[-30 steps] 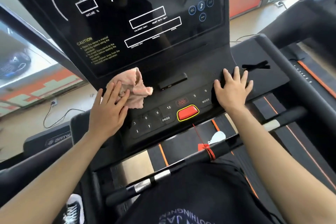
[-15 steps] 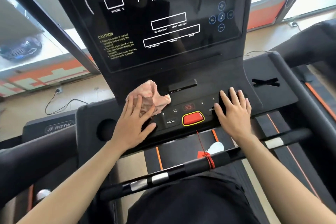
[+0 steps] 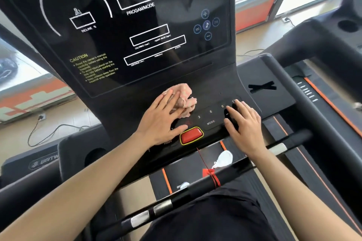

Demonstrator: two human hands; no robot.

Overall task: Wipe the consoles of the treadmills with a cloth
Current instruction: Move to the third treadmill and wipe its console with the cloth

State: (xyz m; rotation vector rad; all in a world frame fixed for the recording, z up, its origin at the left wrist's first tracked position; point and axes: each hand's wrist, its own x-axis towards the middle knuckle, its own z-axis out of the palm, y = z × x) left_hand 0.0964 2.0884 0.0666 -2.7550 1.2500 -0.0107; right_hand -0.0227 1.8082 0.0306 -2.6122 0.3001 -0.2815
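Observation:
A black treadmill console (image 3: 137,31) fills the upper half of the view, with a dark display panel above and a button strip below. A crumpled pink cloth (image 3: 185,97) lies on the middle of the button strip, just above the red stop button (image 3: 191,135). My left hand (image 3: 162,117) presses flat on the cloth with fingers spread, covering its left part. My right hand (image 3: 243,125) rests flat on the right end of the button strip, holding nothing.
A black handlebar (image 3: 195,190) with silver sensor patches and a red safety cord crosses in front of my body. A second treadmill (image 3: 333,49) stands at the right. Cup holder recesses sit on both console wings. A cable lies on the floor at the left.
My left hand has slid the pink cloth rightward along the button strip, from its left end to the middle. My right hand stays on the right end.

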